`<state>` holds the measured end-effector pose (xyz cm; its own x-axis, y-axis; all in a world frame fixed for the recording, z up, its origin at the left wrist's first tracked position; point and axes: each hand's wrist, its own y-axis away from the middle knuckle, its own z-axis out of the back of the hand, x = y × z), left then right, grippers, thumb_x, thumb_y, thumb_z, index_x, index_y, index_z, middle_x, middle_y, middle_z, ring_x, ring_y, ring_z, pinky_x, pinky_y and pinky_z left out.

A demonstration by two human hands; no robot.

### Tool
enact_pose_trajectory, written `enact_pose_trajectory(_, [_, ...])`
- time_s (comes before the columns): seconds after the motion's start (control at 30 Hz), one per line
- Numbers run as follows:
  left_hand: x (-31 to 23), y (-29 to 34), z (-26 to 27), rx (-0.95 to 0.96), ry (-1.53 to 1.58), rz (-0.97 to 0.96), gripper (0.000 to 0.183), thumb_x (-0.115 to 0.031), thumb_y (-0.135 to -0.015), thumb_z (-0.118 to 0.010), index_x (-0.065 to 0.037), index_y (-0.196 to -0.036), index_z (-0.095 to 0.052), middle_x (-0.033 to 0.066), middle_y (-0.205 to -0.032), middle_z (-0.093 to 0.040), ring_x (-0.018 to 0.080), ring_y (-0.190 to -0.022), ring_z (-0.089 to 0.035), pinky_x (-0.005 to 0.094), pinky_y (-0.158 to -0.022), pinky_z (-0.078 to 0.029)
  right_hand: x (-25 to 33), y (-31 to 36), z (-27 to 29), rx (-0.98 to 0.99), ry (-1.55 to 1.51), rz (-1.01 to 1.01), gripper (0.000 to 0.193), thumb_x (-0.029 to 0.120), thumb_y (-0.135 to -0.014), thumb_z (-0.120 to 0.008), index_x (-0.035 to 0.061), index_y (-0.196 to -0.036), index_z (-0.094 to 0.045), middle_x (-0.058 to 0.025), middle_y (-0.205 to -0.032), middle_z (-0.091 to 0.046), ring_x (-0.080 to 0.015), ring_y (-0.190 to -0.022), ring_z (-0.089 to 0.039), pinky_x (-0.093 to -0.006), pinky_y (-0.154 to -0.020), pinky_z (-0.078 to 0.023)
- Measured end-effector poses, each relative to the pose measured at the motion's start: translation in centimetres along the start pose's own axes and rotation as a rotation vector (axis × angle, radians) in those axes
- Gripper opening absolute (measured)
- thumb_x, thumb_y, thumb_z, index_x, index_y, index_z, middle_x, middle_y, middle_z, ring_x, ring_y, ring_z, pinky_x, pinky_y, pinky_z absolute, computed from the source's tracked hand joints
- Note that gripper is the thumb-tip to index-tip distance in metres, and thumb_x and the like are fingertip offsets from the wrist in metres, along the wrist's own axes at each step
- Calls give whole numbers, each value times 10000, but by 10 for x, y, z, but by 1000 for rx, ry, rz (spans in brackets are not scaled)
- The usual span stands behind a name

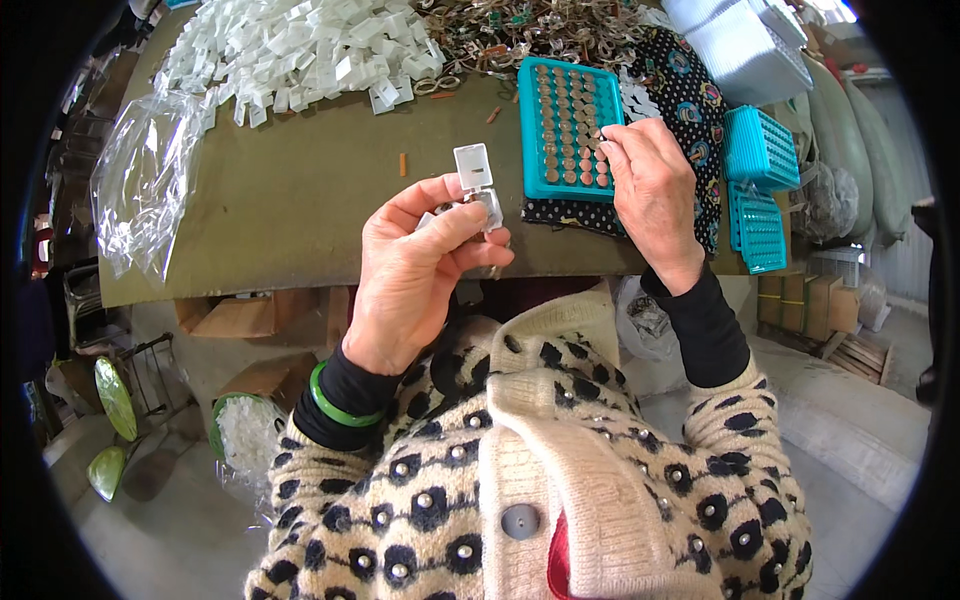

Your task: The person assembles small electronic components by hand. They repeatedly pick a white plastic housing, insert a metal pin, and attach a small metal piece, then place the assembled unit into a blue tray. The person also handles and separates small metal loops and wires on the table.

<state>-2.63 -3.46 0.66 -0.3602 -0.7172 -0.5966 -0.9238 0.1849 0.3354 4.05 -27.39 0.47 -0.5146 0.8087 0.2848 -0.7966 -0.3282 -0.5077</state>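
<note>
Left hand (405, 255) pinches a small hinged case of translucent white plastic (472, 168) between thumb and fingers; I log its lid as standing open, held over the near side of the olive-green tabletop (320, 215). Right hand (655, 190): thumb and index fingertips close together at the right side of a rectangular turquoise plastic tray (528, 140), just beside its round coppery discs (569, 153). I cannot tell whether they grip a disc. The tray lies partly on a black patterned cloth (708, 185). Farther back I note a heap of white plastic pieces (290, 50); at left, a crumpled clear plastic bag (140, 190).
</note>
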Motion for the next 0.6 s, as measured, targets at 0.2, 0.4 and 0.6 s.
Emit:
enact_pose_trajectory(0.2, [0,1,-11,-54,-83,36,114,30,-852,-616,-9,-959,-612,95,-773,-628,139,-622,-567,225,-479,-412,-7,-7,6,150,-82,-71,50,53,-868,-642,18,-861,-607,-98,-856,-590,-269,-776,-614,-368,-682,-499])
enact_pose_trajectory(0.4, [4,-2,-13,-58,-95,76,170,95,-773,-557,-33,-886,-562,83,-766,-600,151,-618,-527,218,-448,-334,-8,-17,10,205,-80,-38,108,66,-811,-678,32,-842,-580,-90,-824,-592,-263,-790,-612,-378,-688,-500])
enact_pose_trajectory(0.6, [10,-6,-16,-34,-108,85,200,106,-733,-537,-49,-860,-556,77,-748,-596,141,-589,-501,220,-438,-319,-8,-20,6,182,-17,220,161,24,-757,-671,40,-841,-535,-86,-800,-557,-271,-801,-596,-376,-693,-500])
